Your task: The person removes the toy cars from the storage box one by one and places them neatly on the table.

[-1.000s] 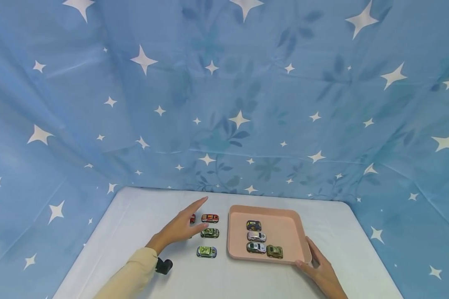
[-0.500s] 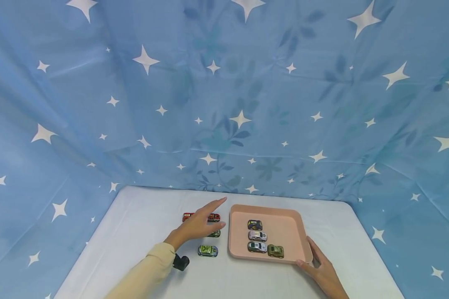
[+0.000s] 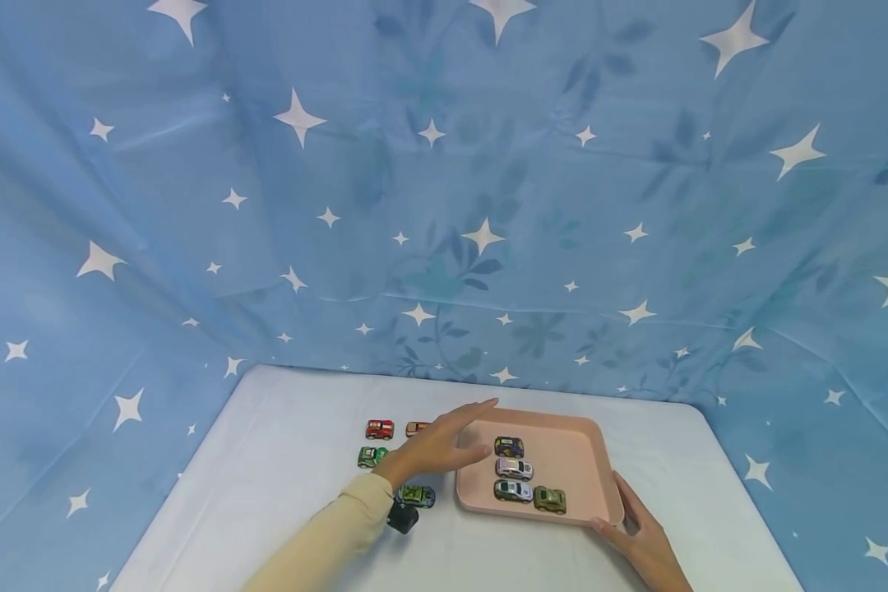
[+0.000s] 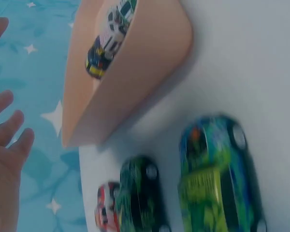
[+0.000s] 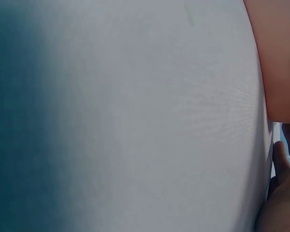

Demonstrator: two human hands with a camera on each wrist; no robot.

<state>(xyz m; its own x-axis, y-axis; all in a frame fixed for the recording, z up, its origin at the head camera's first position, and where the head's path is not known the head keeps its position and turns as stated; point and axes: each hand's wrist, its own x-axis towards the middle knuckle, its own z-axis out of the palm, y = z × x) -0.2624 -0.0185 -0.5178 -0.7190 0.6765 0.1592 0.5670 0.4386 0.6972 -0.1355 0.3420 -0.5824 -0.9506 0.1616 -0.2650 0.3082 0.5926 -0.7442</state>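
Observation:
My left hand [image 3: 437, 446] hovers with fingers straight and nothing held, in front of the left edge of a pink tray [image 3: 573, 452]. In the left wrist view its fingertips [image 4: 21, 142] are apart from the tray wall [image 4: 140, 53]. My right hand [image 3: 640, 543] grips the tray's near right corner, thumb at the front and fingers along the side. Inside the tray sit a dark blue toy car [image 3: 509, 446], a white one [image 3: 514, 469], a silver one [image 3: 514, 491] and an olive green toy car [image 3: 550, 500].
On the white table [image 3: 281, 460], left of the tray, are a red toy car [image 3: 380, 429], an orange one [image 3: 416, 428], a green one [image 3: 372, 456] and a lime-and-blue one [image 3: 417, 496]. My left arm partly hides this group. A starry blue cloth [image 3: 444, 205] stands behind.
My left hand has moved right, from over the loose toy cars to the tray's left edge, fingers still straight. My right hand keeps its hold on the tray corner. The view has shifted slightly.

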